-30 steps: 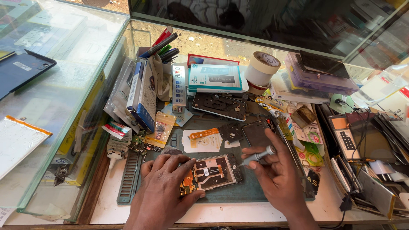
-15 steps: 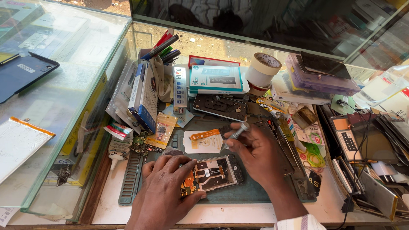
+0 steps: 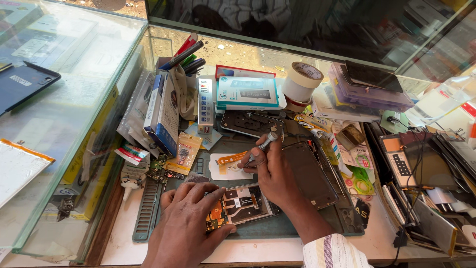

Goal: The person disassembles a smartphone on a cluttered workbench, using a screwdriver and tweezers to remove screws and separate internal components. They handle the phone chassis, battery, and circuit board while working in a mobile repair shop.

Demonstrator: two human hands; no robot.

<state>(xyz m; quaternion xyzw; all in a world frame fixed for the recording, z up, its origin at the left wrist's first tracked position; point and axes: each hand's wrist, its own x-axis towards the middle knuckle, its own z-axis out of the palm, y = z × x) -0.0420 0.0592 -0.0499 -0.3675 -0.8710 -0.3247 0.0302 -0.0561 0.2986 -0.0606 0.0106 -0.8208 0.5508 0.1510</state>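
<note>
Silver screwdriver (image 3: 264, 145), gripped in right hand (image 3: 273, 171), has moved from 3 to 12 o'clock of the phone (image 3: 243, 204), tip pointing 7; left hand (image 3: 191, 226) fingers press the phone flat.

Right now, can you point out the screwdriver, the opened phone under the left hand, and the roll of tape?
screwdriver (image 3: 266, 143), head view, on its metal handle above the right hand.
opened phone (image 3: 245, 202), head view, on the bare inner frame.
roll of tape (image 3: 303, 80), head view, on its pale outer side.
</note>
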